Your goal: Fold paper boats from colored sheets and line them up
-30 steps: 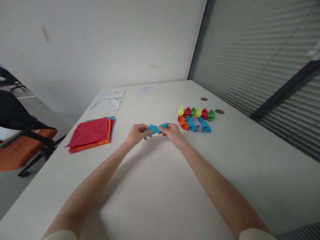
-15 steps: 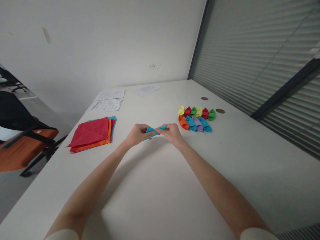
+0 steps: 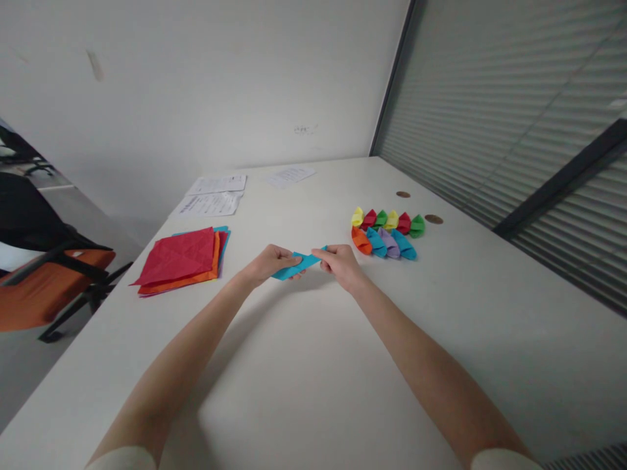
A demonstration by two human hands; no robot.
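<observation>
A narrow folded blue paper (image 3: 306, 261) is held between both hands, above the white table. My left hand (image 3: 272, 262) pinches its left part, thumb on top and fingers beneath. At the paper's right end, my right hand (image 3: 341, 264) grips the tip between thumb and fingers. Beyond the right hand sit two rows of small folded paper pieces (image 3: 390, 245) in yellow, red, green, orange, blue and purple. Left of the left hand lies a stack of coloured paper sheets (image 3: 179, 258), with red on top and orange and blue edges showing below.
Printed papers (image 3: 210, 203) lie at the table's far left, and another printed sheet (image 3: 291, 176) is near the wall. Two round brown discs (image 3: 434, 219) are by the right edge, beside window blinds (image 3: 490, 117). An orange-seated chair (image 3: 59, 281) stands left of the white table (image 3: 304, 378).
My hands have drawn slightly apart, and more of the blue paper shows, now as a flatter, longer strip. The view has shifted a little.
</observation>
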